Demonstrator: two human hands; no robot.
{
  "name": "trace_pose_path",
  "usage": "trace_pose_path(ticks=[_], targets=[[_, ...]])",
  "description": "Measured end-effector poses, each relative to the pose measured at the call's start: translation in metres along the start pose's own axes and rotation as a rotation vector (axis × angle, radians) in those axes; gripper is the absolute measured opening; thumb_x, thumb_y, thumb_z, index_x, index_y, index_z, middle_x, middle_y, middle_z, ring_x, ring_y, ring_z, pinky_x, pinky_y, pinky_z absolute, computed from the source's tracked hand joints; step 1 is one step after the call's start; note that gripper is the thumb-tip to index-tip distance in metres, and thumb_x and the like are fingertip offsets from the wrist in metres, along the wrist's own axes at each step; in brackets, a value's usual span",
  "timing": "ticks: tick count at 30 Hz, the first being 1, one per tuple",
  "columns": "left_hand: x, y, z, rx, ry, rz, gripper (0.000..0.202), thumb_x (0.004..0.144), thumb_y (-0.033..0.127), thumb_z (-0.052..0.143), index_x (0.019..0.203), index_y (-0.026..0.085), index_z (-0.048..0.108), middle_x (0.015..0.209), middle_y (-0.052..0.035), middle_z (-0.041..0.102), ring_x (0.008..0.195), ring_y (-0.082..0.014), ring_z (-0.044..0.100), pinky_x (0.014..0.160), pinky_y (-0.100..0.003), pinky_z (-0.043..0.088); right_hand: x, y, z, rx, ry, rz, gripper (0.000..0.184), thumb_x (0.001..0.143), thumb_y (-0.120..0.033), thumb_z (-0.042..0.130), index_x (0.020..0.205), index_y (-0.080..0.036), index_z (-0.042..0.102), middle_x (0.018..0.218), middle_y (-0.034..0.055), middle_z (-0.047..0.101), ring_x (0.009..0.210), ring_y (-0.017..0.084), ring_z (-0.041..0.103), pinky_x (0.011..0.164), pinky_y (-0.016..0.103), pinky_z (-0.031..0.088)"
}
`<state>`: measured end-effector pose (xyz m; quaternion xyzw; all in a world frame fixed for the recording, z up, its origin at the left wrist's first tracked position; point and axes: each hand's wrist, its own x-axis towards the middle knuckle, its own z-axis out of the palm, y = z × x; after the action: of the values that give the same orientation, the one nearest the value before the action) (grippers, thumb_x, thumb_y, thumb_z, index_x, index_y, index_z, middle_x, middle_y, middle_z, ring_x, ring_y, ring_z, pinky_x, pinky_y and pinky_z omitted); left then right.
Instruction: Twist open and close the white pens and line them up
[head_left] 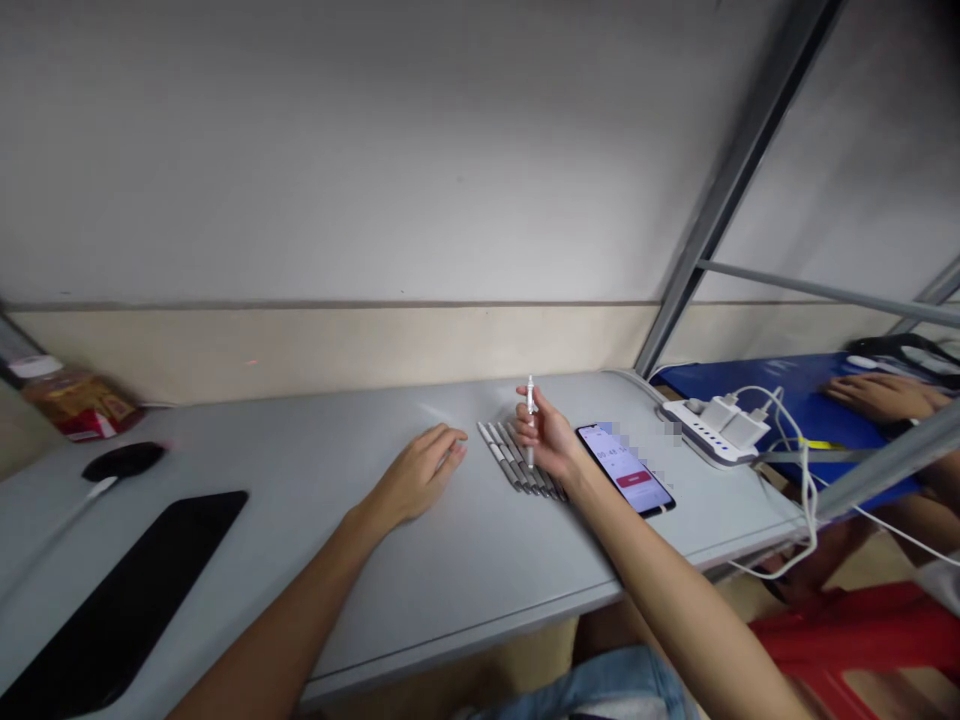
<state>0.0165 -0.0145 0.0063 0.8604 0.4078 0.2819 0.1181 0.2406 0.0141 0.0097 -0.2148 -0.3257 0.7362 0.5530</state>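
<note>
My right hand (551, 436) is closed around a white pen (530, 402) and holds it upright, its lower end down among a row of several grey pens (517, 460) lying side by side on the grey table (450, 560). My left hand (421, 472) rests palm down on the table just left of that row, fingers loosely curled, holding nothing. A phone (626, 468) with a lit screen lies flat just right of my right hand.
A black mat (124, 590), a black mouse (124, 460) and a jar (71, 400) sit at the left. A white power strip (712, 430) with chargers and cables is at the right edge. Another person's hand (877, 395) rests on a blue surface (787, 385) beyond a metal frame (720, 190).
</note>
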Motion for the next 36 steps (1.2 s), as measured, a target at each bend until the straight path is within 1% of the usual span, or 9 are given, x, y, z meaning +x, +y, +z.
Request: trace_pose_path(ticks=[2, 3, 6, 9, 14, 18, 23, 28, 36], targets=[[0.001, -0.003, 0.0, 0.032, 0.015, -0.001, 0.033, 0.098, 0.035, 0.03, 0.107, 0.02, 0.058, 0.099, -0.0049, 0.062, 0.095, -0.0183, 0.057, 0.088, -0.034, 0.044, 0.0, -0.003, -0.004, 0.039, -0.024, -0.018, 0.027, 0.085, -0.041, 0.063, 0.106, -0.029, 0.051, 0.056, -0.0093, 0.034, 0.04, 0.005, 0.024, 0.035, 0.015, 0.018], [0.001, -0.004, 0.0, 0.048, 0.022, 0.0, 0.033, 0.098, 0.035, 0.03, 0.104, 0.02, 0.059, 0.097, -0.0049, 0.061, 0.094, -0.0184, 0.056, 0.088, -0.034, 0.044, -0.001, -0.005, -0.004, 0.044, -0.028, -0.029, 0.028, 0.085, -0.039, 0.063, 0.109, -0.031, 0.05, 0.056, -0.0096, 0.032, 0.039, 0.005, 0.021, 0.035, 0.015, 0.015], [0.003, -0.008, -0.001, 0.082, 0.039, -0.005, 0.033, 0.098, 0.034, 0.03, 0.098, 0.02, 0.059, 0.092, -0.0045, 0.061, 0.09, -0.0184, 0.055, 0.084, -0.034, 0.044, -0.003, -0.008, -0.004, 0.036, -0.024, -0.048, 0.031, 0.085, -0.038, 0.063, 0.111, -0.035, 0.048, 0.057, -0.0096, 0.027, 0.04, 0.005, 0.018, 0.036, 0.015, 0.012], [0.003, -0.012, -0.001, 0.105, 0.043, -0.018, 0.033, 0.098, 0.035, 0.03, 0.094, 0.02, 0.059, 0.089, -0.0043, 0.06, 0.087, -0.0184, 0.055, 0.082, -0.034, 0.044, -0.003, -0.009, -0.003, 0.035, -0.027, -0.059, 0.03, 0.085, -0.038, 0.064, 0.11, -0.036, 0.048, 0.057, -0.0095, 0.025, 0.04, 0.005, 0.015, 0.036, 0.015, 0.011], [0.003, -0.019, -0.001, 0.12, 0.066, -0.019, 0.031, 0.096, 0.035, 0.032, 0.094, 0.02, 0.06, 0.088, -0.0044, 0.061, 0.086, -0.0187, 0.055, 0.081, -0.034, 0.044, -0.002, -0.01, -0.005, 0.007, -0.009, -0.08, 0.036, 0.085, -0.039, 0.063, 0.117, -0.038, 0.045, 0.057, -0.0093, 0.024, 0.042, 0.006, 0.014, 0.037, 0.016, 0.011], [0.003, -0.022, -0.001, 0.158, 0.078, -0.028, 0.03, 0.096, 0.034, 0.032, 0.092, 0.02, 0.059, 0.087, -0.0043, 0.061, 0.084, -0.0184, 0.055, 0.079, -0.034, 0.044, -0.002, -0.011, -0.005, -0.012, -0.011, -0.089, 0.039, 0.085, -0.038, 0.063, 0.119, -0.038, 0.044, 0.058, -0.0094, 0.026, 0.041, 0.006, 0.015, 0.037, 0.016, 0.012], [0.002, -0.024, 0.001, 0.198, 0.059, -0.034, 0.03, 0.097, 0.034, 0.032, 0.091, 0.02, 0.058, 0.087, -0.0042, 0.062, 0.085, -0.0186, 0.055, 0.08, -0.034, 0.043, -0.001, -0.011, -0.005, 0.002, -0.018, -0.086, 0.034, 0.084, -0.036, 0.064, 0.113, -0.036, 0.046, 0.058, -0.0095, 0.026, 0.041, 0.006, 0.015, 0.037, 0.016, 0.01], [0.002, -0.023, 0.001, 0.175, 0.065, -0.054, 0.029, 0.095, 0.035, 0.035, 0.091, 0.021, 0.059, 0.089, -0.0047, 0.063, 0.087, -0.0194, 0.055, 0.08, -0.035, 0.044, 0.0, -0.011, -0.006, -0.03, 0.005, -0.089, 0.031, 0.084, -0.04, 0.064, 0.109, -0.034, 0.046, 0.056, -0.0097, 0.024, 0.04, 0.006, 0.014, 0.037, 0.017, 0.01], [0.001, -0.024, 0.003, 0.166, 0.067, -0.047, 0.028, 0.095, 0.035, 0.035, 0.094, 0.022, 0.059, 0.093, -0.0045, 0.064, 0.091, -0.0201, 0.056, 0.085, -0.037, 0.043, -0.001, -0.009, -0.006, -0.069, -0.017, -0.101, 0.032, 0.084, -0.041, 0.064, 0.108, -0.035, 0.045, 0.057, -0.01, 0.028, 0.039, 0.005, 0.016, 0.036, 0.017, 0.01]])
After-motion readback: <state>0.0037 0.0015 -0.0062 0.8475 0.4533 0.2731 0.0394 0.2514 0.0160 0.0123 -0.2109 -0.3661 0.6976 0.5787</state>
